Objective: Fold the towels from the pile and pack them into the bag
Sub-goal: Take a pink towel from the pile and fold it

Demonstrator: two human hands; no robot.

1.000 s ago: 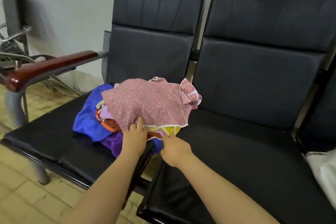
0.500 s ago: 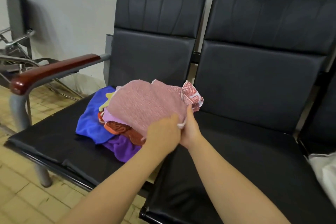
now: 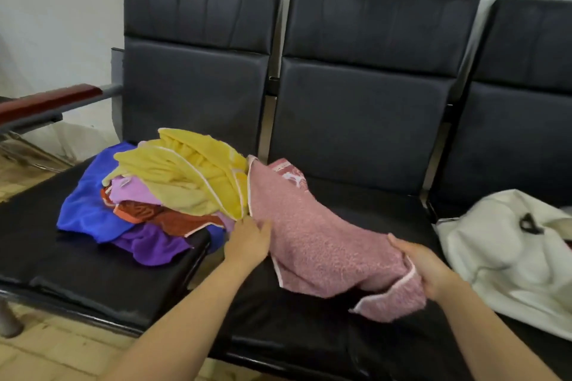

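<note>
Two hands work one pink towel [image 3: 322, 244], draped from the pile [image 3: 173, 182] at the left of the bench [image 3: 77, 263] across its middle. Our right hand [image 3: 424, 269] curls round the far corner. Our left hand [image 3: 247, 241] touches the edge beside the pile; we cannot tell whether it pinches. At the right lies the white bag [image 3: 495, 244].

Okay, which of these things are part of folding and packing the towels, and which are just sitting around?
Part of the job: pink towel, gripped by the right hand, left hand at its edge; pile of towels; white bag.
Just sitting around: black seats; wooden armrest; tiled floor.
</note>
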